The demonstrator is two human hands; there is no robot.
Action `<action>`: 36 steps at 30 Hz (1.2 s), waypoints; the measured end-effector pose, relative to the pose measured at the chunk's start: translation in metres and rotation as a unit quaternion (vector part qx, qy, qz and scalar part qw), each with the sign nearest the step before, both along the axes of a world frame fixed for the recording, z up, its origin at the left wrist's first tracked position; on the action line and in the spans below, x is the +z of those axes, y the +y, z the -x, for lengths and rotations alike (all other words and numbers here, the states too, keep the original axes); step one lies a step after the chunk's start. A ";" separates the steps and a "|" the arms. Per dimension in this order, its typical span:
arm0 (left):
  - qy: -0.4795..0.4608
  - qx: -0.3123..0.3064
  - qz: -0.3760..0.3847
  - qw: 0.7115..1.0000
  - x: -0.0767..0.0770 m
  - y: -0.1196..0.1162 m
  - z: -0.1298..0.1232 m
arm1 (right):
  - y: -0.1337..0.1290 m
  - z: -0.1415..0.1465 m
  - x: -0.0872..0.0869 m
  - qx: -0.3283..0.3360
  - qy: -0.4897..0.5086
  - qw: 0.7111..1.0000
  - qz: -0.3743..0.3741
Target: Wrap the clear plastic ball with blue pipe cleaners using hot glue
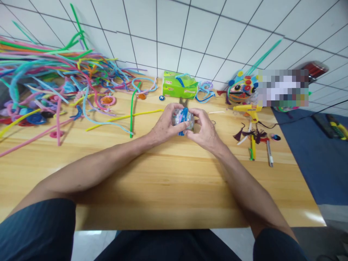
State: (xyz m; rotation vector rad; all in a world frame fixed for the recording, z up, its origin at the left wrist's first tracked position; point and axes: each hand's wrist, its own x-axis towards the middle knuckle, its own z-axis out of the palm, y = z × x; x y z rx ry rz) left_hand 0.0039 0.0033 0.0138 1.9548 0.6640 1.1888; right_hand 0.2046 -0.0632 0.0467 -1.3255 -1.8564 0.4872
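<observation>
On a pale wooden table (163,188) against a white tiled wall (141,40), the left hand (166,125) and right hand (203,128) grip a shiny bundle with a blue band (184,117) between them, near the green box (178,85). Fingers partly cover it; pixelation hides something at right.

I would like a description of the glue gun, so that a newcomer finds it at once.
Go to the right side of the wooden table. Beyond the utility knife, toward the tiled wall, lies the yellow glue gun. Its pistol shape sets it apart from the dark tassels and straight yellow stick.
</observation>
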 end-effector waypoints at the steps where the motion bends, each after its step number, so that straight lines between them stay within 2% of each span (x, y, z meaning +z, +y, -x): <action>1: 0.001 -0.004 -0.006 1.000 0.000 0.000 0.001 | 0.000 0.000 -0.001 -0.003 -0.002 1.000 -0.009; 4: 0.002 -0.010 -0.029 1.000 -0.001 -0.001 0.003 | -0.002 -0.002 0.001 0.004 0.021 1.000 -0.002; 7: 0.003 -0.015 -0.045 0.999 -0.001 -0.002 0.004 | -0.002 -0.005 0.008 0.025 0.110 0.991 0.072; 10: 0.008 -0.011 -0.072 0.997 -0.001 -0.003 0.003 | 0.000 -0.003 0.014 0.000 0.169 0.979 0.112; 18: 0.010 -0.021 -0.131 0.991 -0.005 0.001 0.003 | 0.002 0.009 0.014 -0.073 0.156 0.981 0.093; 24: 0.031 -0.021 -0.109 0.993 -0.002 -0.003 0.005 | 0.001 0.010 0.011 -0.081 0.148 0.983 0.069; 30: 0.046 -0.026 -0.106 0.993 0.002 -0.004 0.008 | 0.002 0.008 0.012 -0.079 0.167 0.980 0.079; 34: 0.044 -0.020 -0.102 0.994 0.002 -0.004 0.006 | -0.003 0.007 0.020 -0.147 0.153 0.977 0.018; 36: 0.040 -0.015 -0.105 0.994 0.000 -0.003 0.005 | -0.007 0.010 0.024 -0.156 0.131 0.979 0.006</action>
